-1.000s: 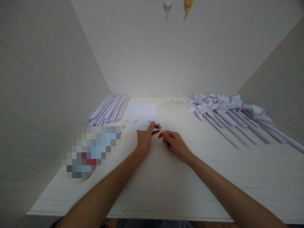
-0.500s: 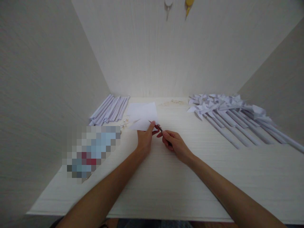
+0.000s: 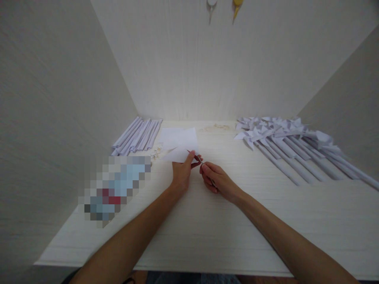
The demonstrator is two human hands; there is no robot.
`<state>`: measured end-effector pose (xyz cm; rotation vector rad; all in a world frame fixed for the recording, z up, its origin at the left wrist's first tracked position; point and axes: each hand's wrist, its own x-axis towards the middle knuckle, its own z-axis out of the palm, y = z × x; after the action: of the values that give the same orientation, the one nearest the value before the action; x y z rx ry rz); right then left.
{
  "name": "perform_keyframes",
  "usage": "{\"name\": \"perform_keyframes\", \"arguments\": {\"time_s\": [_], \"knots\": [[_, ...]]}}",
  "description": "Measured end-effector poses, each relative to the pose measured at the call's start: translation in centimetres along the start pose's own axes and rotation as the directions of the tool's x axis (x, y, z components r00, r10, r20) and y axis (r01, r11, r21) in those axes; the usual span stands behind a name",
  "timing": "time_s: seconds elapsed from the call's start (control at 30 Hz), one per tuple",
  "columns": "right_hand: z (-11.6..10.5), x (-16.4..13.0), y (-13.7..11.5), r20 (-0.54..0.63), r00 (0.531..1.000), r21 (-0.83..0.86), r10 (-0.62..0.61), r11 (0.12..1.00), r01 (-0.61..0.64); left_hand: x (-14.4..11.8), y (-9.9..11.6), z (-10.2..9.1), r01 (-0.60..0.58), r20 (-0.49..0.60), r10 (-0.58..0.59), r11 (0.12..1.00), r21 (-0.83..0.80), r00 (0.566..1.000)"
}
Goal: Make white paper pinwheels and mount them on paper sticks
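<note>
A square white sheet of paper (image 3: 177,138) is pinched at its near right corner by my left hand (image 3: 182,173), thumb on top. Two slits show in the sheet, one near its left front corner and one by my left thumb. My right hand (image 3: 213,176) is closed around a slim pair of scissors (image 3: 200,159). The narrow metal blades point at the paper's corner beside my left fingers. Most of the scissors' handle is hidden in my right hand.
Rolled paper sticks (image 3: 137,136) lie at the back left, small scraps (image 3: 156,152) beside them. A blurred-out pale blue item (image 3: 121,185) lies at the left. Several paper pinwheels on sticks (image 3: 281,142) are piled at the right. Two pins (image 3: 211,8) hang on the back wall.
My right hand has turned slightly, and the scissors' metal now looks brighter. My left hand keeps its pinch on the paper. The view has shifted a little.
</note>
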<state>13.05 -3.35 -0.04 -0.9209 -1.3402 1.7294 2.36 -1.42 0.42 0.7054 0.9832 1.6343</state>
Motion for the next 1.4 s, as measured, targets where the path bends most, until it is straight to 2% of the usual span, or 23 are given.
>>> {"name": "perform_keyframes", "arguments": {"time_s": [0.37, 1.4], "knots": [[0.07, 0.2, -0.15, -0.051, 0.998, 0.046, 0.04, 0.998, -0.037, 0.03, -0.01, -0.07, 0.002, 0.029, -0.002, 1.0, 0.003, 1.0], [0.23, 0.15, -0.42, -0.075, 0.995, 0.066, 0.058, 0.996, -0.053, -0.15, 0.15, 0.01, 0.021, 0.02, -0.021, 1.0, 0.014, 1.0]]}}
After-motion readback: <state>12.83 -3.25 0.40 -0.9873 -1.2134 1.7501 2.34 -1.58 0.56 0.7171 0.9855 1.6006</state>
